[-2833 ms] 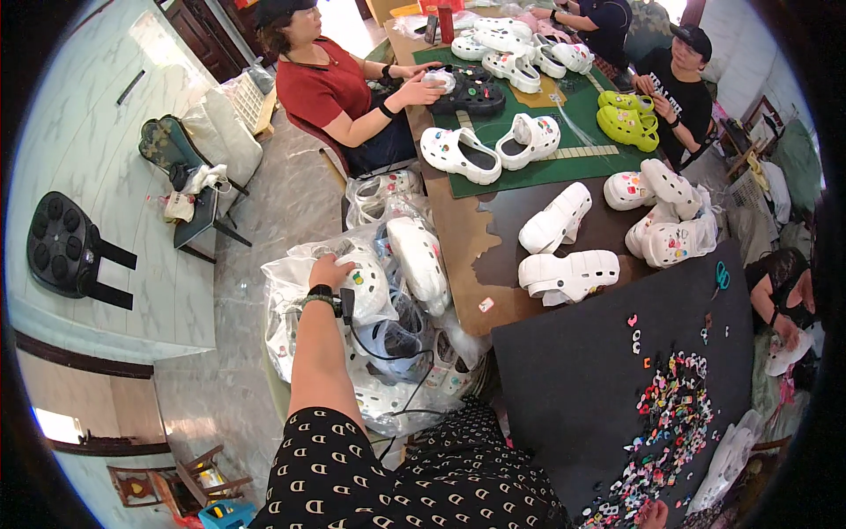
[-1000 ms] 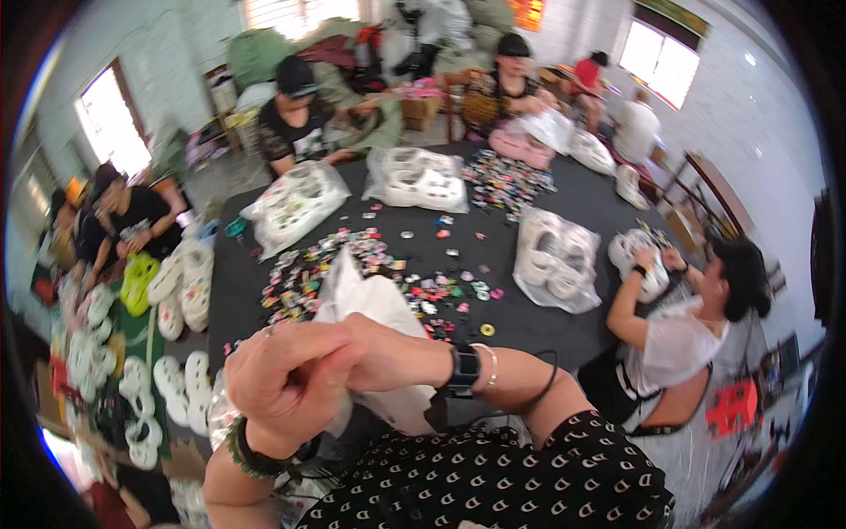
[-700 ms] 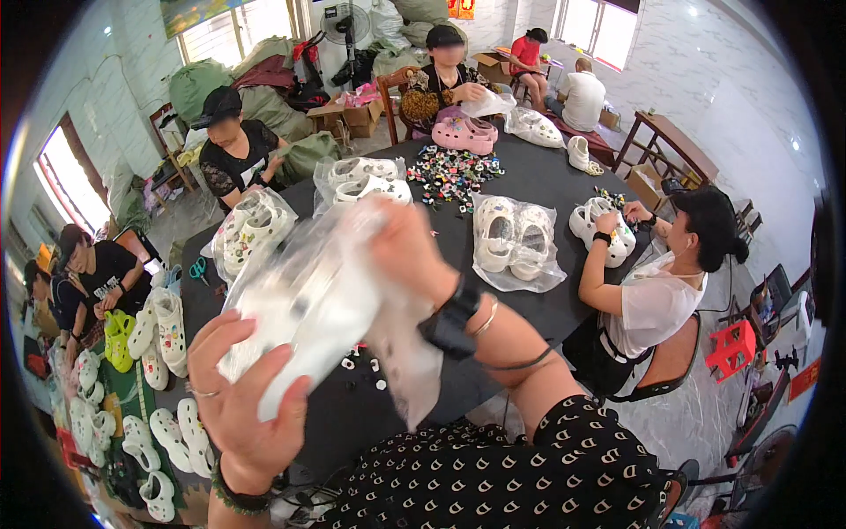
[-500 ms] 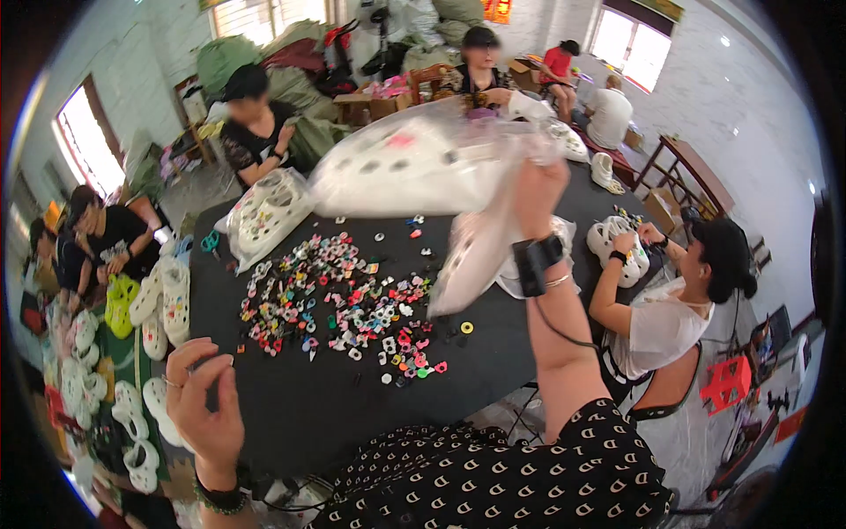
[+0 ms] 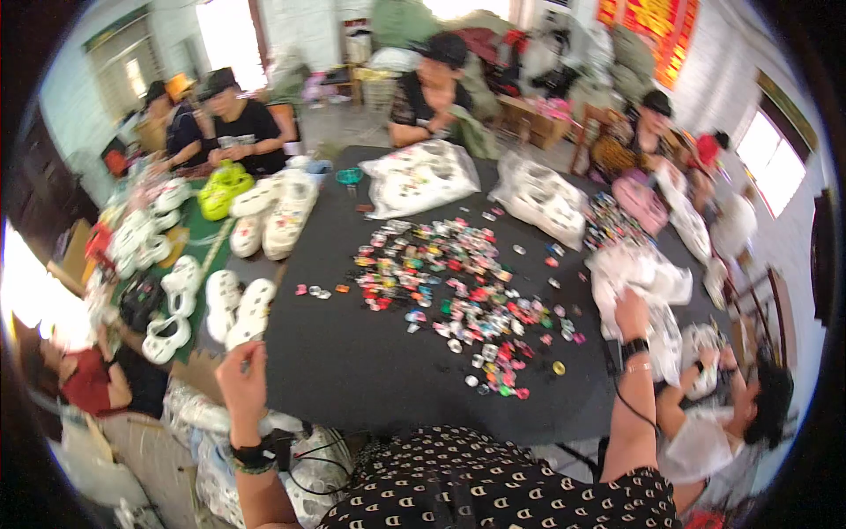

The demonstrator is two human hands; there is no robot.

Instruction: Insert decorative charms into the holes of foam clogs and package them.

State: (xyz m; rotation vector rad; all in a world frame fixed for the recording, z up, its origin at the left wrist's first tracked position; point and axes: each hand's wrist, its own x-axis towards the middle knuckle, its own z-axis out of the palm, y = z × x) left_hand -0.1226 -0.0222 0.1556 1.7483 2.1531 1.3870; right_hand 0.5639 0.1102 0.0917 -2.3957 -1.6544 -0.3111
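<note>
Left grip [image 5: 242, 388], left of the charm pile [image 5: 441, 282], looks bunched; whether it pinches anything I cannot tell. The pile lies spread on the tabletop [image 5: 308, 379], perhaps so pieces show. Right of it, the right grip [image 5: 631, 316] clasps a white bag [image 5: 650, 271]; beyond, a red banner [image 5: 656, 35] bears writing.

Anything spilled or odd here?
Charms lie loose, spread straight on the black table, strays to their left: untidy, but I can't tell if spilled. The white bag at the right hand looks rumpled, too blurred to judge damage.
</note>
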